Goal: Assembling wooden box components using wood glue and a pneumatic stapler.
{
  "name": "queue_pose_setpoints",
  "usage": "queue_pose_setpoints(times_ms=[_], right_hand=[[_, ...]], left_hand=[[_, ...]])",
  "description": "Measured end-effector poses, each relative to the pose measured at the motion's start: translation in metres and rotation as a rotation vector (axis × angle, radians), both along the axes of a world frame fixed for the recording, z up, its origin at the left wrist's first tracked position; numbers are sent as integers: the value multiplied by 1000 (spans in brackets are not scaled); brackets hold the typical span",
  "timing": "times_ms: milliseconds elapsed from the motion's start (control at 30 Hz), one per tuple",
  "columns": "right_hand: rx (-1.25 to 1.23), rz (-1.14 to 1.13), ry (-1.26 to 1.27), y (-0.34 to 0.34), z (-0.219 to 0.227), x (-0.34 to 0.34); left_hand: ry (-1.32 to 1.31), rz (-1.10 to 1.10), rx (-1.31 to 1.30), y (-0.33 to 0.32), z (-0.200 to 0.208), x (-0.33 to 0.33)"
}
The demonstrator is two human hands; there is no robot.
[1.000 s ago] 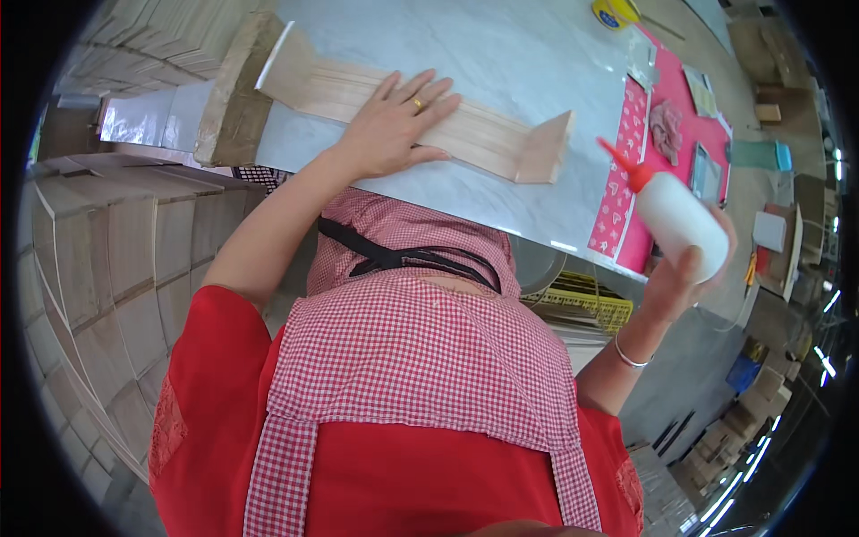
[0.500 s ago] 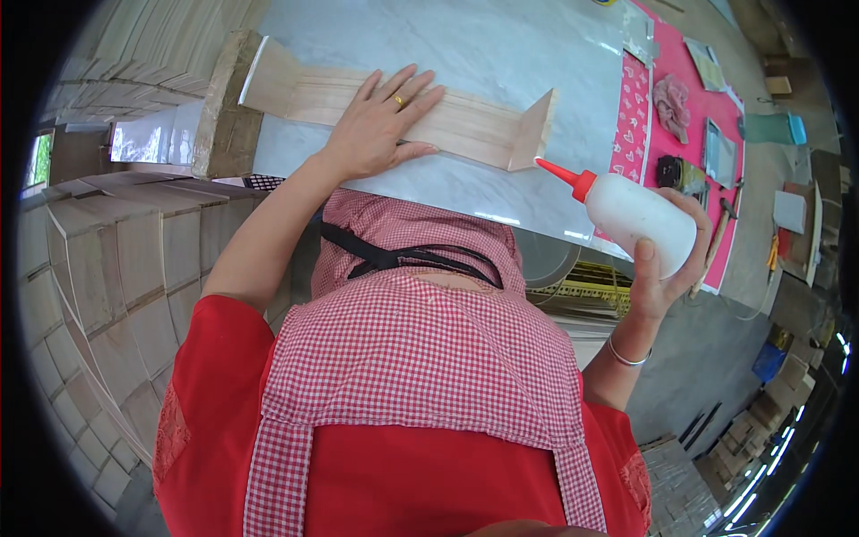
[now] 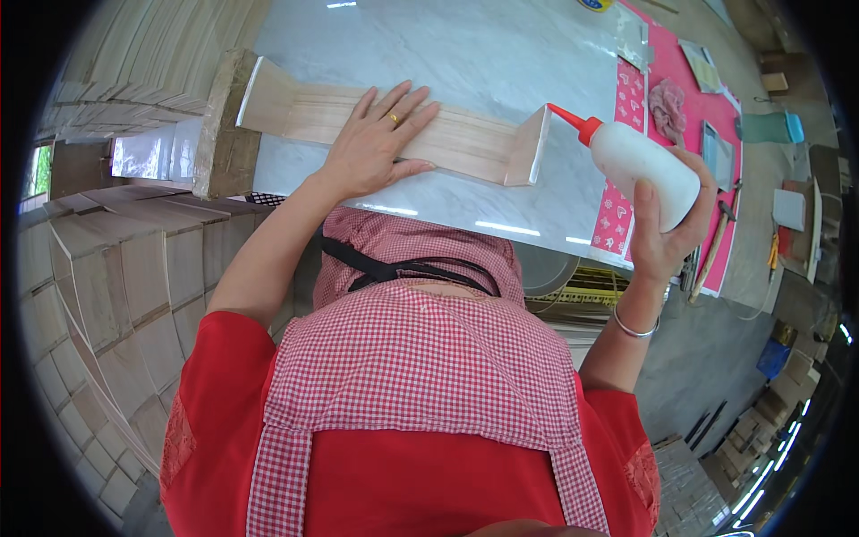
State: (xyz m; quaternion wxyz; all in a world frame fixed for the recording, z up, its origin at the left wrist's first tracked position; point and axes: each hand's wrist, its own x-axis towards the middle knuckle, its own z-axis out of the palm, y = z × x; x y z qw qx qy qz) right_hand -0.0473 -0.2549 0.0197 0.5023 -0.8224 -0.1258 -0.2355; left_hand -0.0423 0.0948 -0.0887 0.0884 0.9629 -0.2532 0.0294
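A long, pale wooden piece (image 3: 474, 148) with an upright panel at each end lies on the marbled tabletop (image 3: 429, 45). My left hand (image 3: 376, 148) rests flat across its middle, fingers spread, a ring on one finger. In my right hand (image 3: 667, 228) is a white squeeze glue bottle (image 3: 640, 170), tilted with its red nozzle pointing up and left. The nozzle tip meets the top far corner of the right end panel (image 3: 530, 148). A white line runs along that panel's outer edge; the left end panel (image 3: 259, 94) also has a white edge.
A thick wooden block (image 3: 224, 134) stands against the left end panel. Stacked boards (image 3: 143, 54) fill the far left, with more stacks (image 3: 116, 277) below. On the pink cover (image 3: 667, 36) at right lie a crumpled cloth (image 3: 668, 109) and a hammer (image 3: 716, 242).
The nozzle tip has travelled from the near corner of the right end panel to its far corner, and a white line now shows along that edge. My left hand stays on the wood.
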Motion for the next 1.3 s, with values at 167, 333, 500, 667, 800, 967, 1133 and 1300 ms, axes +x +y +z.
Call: queue_pose_setpoints(times_ms=[167, 333, 500, 667, 800, 967, 1133, 1300], right_hand=[[-19, 19, 7, -4, 4, -6], [54, -1, 71, -12, 7, -26], [274, -260, 12, -32, -52, 12], [-28, -481, -76, -54, -113, 112], [-160, -566, -95, -56, -142, 164], [-256, -513, 101, -74, -133, 168], [-116, -437, 8, -72, -109, 136], [-170, -453, 87, -74, -90, 99]], left_hand=[[38, 5, -5, 0, 3, -2], [26, -9, -17, 0, 9, 2], [60, -7, -55, -3, 3, -1], [121, -12, -144, -3, 5, -2], [8, 46, -155, 12, 51, 1], [-672, 113, -170, 74, 202, 33], [-655, 848, 4, 200, 364, 81], [-122, 1019, 113, 262, 366, 100]])
